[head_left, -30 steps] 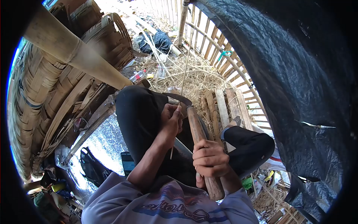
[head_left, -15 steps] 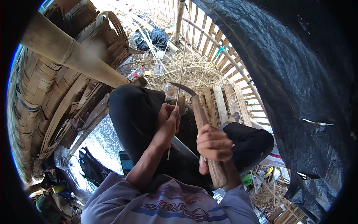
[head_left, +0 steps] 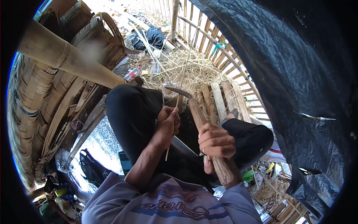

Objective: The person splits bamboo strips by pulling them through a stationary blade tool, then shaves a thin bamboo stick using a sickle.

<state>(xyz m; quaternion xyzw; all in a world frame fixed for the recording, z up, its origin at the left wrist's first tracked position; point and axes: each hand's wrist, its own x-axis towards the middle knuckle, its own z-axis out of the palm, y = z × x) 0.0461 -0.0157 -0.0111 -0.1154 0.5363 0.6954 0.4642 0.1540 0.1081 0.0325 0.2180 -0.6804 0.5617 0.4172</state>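
My left hand (head_left: 168,120) pinches a long thin strip (head_left: 184,68) beside my bent knee; the strip runs up past the straw and its lower end hangs below the hand. My right hand (head_left: 216,141) is wrapped round the thick wooden handle (head_left: 197,114) of a knife. Its curved dark blade (head_left: 177,91) points left and crosses the strip just above my left hand. Whether the edge touches the strip, I cannot tell.
A thick bamboo pole (head_left: 71,59) and woven bamboo baskets (head_left: 41,112) stand at the left. Wooden slats (head_left: 219,100) and straw (head_left: 186,71) lie ahead. Black plastic sheeting (head_left: 298,86) hangs at the right by a bamboo fence (head_left: 209,35). A phone (head_left: 125,161) lies left of my leg.
The knife has swung up and left from close above my left hand, then dropped slightly, with its handle end shifting right. My left hand has moved slightly left and down with the strip.
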